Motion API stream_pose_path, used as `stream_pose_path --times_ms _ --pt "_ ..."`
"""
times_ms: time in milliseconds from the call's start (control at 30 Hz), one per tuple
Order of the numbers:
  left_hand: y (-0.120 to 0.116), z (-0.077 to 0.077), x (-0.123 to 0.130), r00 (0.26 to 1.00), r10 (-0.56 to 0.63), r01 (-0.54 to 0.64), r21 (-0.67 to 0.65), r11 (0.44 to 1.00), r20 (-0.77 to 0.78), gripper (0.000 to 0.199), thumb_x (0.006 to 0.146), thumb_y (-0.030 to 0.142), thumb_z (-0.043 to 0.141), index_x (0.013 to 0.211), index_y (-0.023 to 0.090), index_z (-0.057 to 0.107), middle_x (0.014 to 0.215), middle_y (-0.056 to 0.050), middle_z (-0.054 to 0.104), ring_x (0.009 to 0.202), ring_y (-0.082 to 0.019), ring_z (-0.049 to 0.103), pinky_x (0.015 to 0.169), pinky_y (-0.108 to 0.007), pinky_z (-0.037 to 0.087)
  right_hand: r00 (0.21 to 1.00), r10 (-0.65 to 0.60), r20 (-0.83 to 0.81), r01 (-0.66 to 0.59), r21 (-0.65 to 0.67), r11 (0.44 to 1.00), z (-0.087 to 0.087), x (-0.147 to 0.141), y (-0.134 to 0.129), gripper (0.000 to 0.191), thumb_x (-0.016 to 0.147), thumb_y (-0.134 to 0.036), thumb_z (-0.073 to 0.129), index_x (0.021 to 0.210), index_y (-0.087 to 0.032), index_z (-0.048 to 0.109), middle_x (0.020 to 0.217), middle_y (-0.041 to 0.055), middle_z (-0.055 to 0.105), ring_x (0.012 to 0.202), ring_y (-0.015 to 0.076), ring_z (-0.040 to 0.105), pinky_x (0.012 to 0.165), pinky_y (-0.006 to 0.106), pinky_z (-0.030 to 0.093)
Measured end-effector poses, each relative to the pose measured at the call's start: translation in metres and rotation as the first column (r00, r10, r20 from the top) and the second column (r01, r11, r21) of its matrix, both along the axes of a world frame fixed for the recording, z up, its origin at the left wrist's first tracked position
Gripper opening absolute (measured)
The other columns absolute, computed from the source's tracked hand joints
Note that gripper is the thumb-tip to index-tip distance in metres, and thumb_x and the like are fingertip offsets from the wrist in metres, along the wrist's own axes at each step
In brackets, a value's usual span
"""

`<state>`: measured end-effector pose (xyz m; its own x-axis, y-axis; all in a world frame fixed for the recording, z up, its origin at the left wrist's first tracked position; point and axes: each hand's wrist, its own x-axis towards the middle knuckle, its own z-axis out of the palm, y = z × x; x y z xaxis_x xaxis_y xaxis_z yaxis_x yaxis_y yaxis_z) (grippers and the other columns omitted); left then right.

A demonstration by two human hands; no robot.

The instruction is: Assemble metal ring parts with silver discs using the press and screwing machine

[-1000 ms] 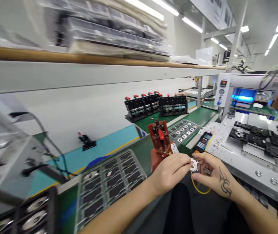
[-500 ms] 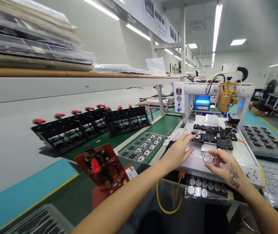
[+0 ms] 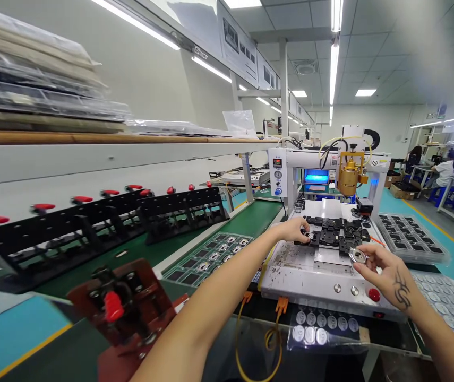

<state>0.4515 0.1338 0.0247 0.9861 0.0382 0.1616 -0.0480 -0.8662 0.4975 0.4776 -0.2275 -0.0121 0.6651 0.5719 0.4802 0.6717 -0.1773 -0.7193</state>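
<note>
My right hand (image 3: 378, 270) holds a round silver watch case (image 3: 357, 255) by its edge, between thumb and fingers, above the front of the white machine bed (image 3: 326, 273). Further left, my left hand (image 3: 293, 229) reaches to a black fixture block (image 3: 332, 237) on the bed. Its thumb and fingertips close on a second round metal watch case (image 3: 309, 236) at the block's left end. Those fingertips partly cover this second case. Over the bed, the machine's gold-coloured head (image 3: 348, 178) hangs behind the fixtures.
Trays of dark square parts (image 3: 412, 236) and a sheet of round discs (image 3: 447, 300) lie right. Left are a red-handled clamp fixture (image 3: 121, 313), black clamp racks (image 3: 67, 228) and a tray of round parts (image 3: 206, 257). A yellow cable (image 3: 238, 339) hangs in front. People sit far right.
My left hand has gone from spread fingers to closing on the case in the fixture. My right hand still holds its case, now nearer the fixtures' right side. The camera view has shifted.
</note>
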Motion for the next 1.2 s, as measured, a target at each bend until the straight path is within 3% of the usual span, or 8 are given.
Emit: stream_pose_path --times_ms 167,300,400,667,867,1000,1100,1200 --pt "-0.015 0.020 -0.032 0.973 0.074 -0.050 -0.114 0.992 0.217 0.039 0.081 0.038 0.074 0.114 0.018 0.070 0.126 -0.011 0.071 0.117 -0.029 0.065 0.104 -0.042 0.051 0.986 0.063 0.153 -0.041 -0.146 0.988 0.014 0.035 0.079 0.040 0.094 -0.052 0.068 0.111 -0.016 0.071 0.087 0.0046 0.063 0.078 0.0207 0.060 0.072 0.032 0.048" --pt "-0.034 0.034 -0.072 0.944 0.070 -0.003 -0.206 0.979 0.323 0.038 0.086 0.037 0.071 0.118 0.018 0.065 0.121 -0.010 0.072 0.108 -0.023 0.067 0.101 -0.039 0.053 0.965 0.184 0.188 -0.119 -0.311 0.943 0.020 0.062 0.144 0.033 0.084 -0.040 0.082 0.104 -0.015 0.076 0.101 0.0085 0.068 0.093 0.0232 0.064 0.084 0.031 0.049" --pt "-0.046 0.040 -0.108 0.923 0.072 0.027 -0.250 0.968 0.379 0.035 0.086 0.034 0.072 0.117 0.019 0.064 0.114 -0.008 0.072 0.102 -0.021 0.066 0.098 -0.039 0.054 0.961 0.219 0.166 -0.131 -0.425 0.896 0.019 0.078 0.175 0.037 0.079 -0.041 0.087 0.103 -0.013 0.081 0.100 0.0107 0.071 0.090 0.0252 0.065 0.080 0.031 0.049" --pt "-0.052 0.025 -0.191 0.925 0.162 -0.103 -0.184 0.977 0.343 0.035 0.086 0.032 0.071 0.120 0.022 0.064 0.114 -0.006 0.072 0.103 -0.022 0.066 0.095 -0.039 0.054 0.941 0.291 0.172 -0.154 -0.549 0.821 0.012 0.089 0.187 0.038 0.094 -0.048 0.075 0.110 -0.016 0.087 0.090 0.0098 0.075 0.086 0.0245 0.067 0.078 0.030 0.048" --pt "-0.062 0.008 -0.205 0.885 0.238 -0.140 -0.260 0.955 0.401 0.038 0.086 0.030 0.072 0.122 0.022 0.064 0.108 -0.005 0.072 0.098 -0.020 0.068 0.092 -0.036 0.056 0.931 0.252 0.265 -0.089 -0.504 0.859 0.010 0.085 0.190 0.028 0.094 -0.043 0.077 0.107 -0.021 0.089 0.095 0.0135 0.073 0.094 0.0289 0.065 0.088 0.036 0.049" --pt "-0.084 -0.008 -0.205 0.866 0.276 -0.125 -0.352 0.928 0.418 0.038 0.086 0.030 0.071 0.122 0.020 0.063 0.110 -0.006 0.072 0.101 -0.020 0.071 0.095 -0.033 0.058 0.933 0.124 0.337 0.003 -0.352 0.936 0.009 0.072 0.156 0.039 0.103 -0.043 0.067 0.131 -0.020 0.080 0.110 0.0162 0.069 0.108 0.0313 0.063 0.101 0.042 0.047" --pt "-0.092 -0.039 -0.220 0.853 0.349 -0.198 -0.378 0.904 0.388 0.036 0.090 0.032 0.067 0.124 0.020 0.062 0.112 -0.007 0.073 0.099 -0.019 0.073 0.093 -0.031 0.060 0.928 -0.030 0.371 0.104 -0.181 0.978 -0.002 0.055 0.078 0.043 0.112 -0.042 0.048 0.142 -0.020 0.070 0.120 0.0138 0.067 0.114 0.0275 0.062 0.103 0.041 0.047" --pt "-0.089 -0.080 -0.236 0.844 0.410 -0.257 -0.410 0.875 0.345 0.036 0.092 0.035 0.068 0.124 0.019 0.063 0.110 -0.007 0.075 0.095 -0.019 0.075 0.089 -0.030 0.061 0.871 -0.321 0.371 0.306 0.100 0.947 -0.033 0.035 -0.013 0.032 0.107 -0.047 0.059 0.116 -0.020 0.075 0.109 0.0092 0.068 0.095 0.0241 0.063 0.089 0.039 0.050"
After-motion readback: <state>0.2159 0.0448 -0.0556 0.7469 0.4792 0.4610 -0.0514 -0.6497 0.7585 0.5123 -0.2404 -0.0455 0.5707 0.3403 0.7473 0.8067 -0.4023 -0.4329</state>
